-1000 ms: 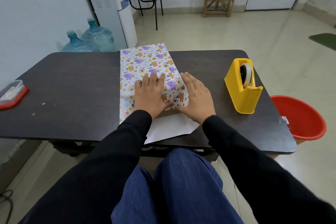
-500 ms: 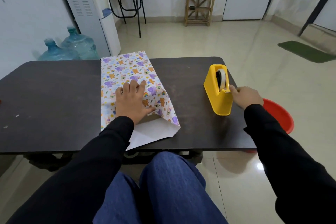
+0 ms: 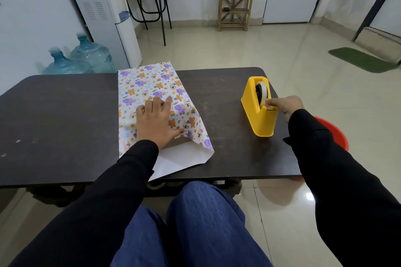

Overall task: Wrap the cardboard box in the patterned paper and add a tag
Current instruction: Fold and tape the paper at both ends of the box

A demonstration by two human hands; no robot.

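The patterned paper (image 3: 149, 84), white with purple and orange animals, lies folded over the cardboard box in the middle of the dark table (image 3: 54, 110); the box itself is hidden under it. The paper's white underside (image 3: 180, 160) sticks out at the near edge. My left hand (image 3: 155, 120) lies flat on the paper with straight fingers and presses the fold down. At the right, my right hand (image 3: 284, 105) pinches the end of the tape at the cutter of the yellow tape dispenser (image 3: 258, 110). No tag is in view.
A red bucket (image 3: 334, 132) stands on the floor by the table's right edge. Beyond the table's far left are two water bottles (image 3: 80, 60) and a water dispenser (image 3: 104, 13). A wooden rack (image 3: 235, 4) stands by the far wall.
My right hand has left the paper, gone right to the tape dispenser and taken the tape end. My left hand stays flat on the fold. The view has swung to the right.
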